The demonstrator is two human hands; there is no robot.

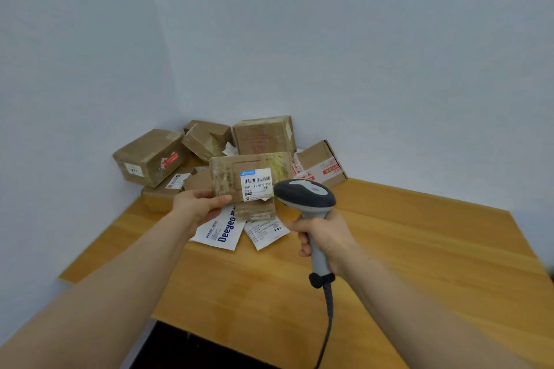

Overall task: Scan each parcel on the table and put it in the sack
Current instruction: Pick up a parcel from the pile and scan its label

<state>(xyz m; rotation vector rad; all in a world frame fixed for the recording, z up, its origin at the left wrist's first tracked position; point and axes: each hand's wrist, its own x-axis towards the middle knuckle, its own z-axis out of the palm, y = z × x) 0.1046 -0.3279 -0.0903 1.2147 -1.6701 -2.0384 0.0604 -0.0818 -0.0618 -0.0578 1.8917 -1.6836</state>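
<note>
My left hand grips the lower left corner of a flat brown cardboard parcel and holds it up above the table, its white barcode label facing me. My right hand is wrapped round the handle of a grey barcode scanner. The scanner's head sits just right of the label, almost touching the parcel's edge. Behind the held parcel, several taped cardboard boxes are piled in the wall corner. Two white mailer bags lie flat in front of the pile. No sack is in view.
The wooden table stretches right and toward me, bounded by walls at the back and left. The scanner's grey cable hangs down over the near table edge. A dark gap opens below that edge.
</note>
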